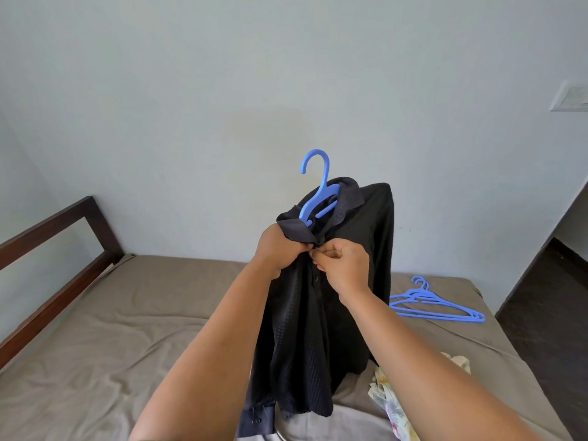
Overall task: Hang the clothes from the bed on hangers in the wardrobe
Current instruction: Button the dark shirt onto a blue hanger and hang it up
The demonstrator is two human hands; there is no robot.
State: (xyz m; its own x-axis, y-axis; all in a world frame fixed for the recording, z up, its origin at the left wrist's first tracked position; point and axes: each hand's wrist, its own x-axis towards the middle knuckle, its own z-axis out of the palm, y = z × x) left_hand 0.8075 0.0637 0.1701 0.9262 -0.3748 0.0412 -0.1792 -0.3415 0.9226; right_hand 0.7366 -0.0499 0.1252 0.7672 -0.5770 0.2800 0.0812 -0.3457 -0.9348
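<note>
Black, faintly dotted fabric fills my view: a long-sleeved collared shirt (pixel 321 313) draped on a blue plastic hanger (pixel 318 192), held up above the bed with the brown sheet (pixel 127 338). My left hand (pixel 280 253) grips the collar edge, fingers curled round the cloth. My right hand (pixel 342 265) pinches the placket near the top button. Spare blue plastic hangers (pixel 436 303) lie on the sheet to the right; a pale floral garment (pixel 391 402) lies bunched below the shirt.

Shirt (pixel 334 313): dark dotted-weave cloth, faint sheen. Hanger (pixel 319 192): smooth blue plastic. Bedsheet (pixel 127 329): matt, creased cloth. Bed frame (pixel 57 249): dark glossy wood.
</note>
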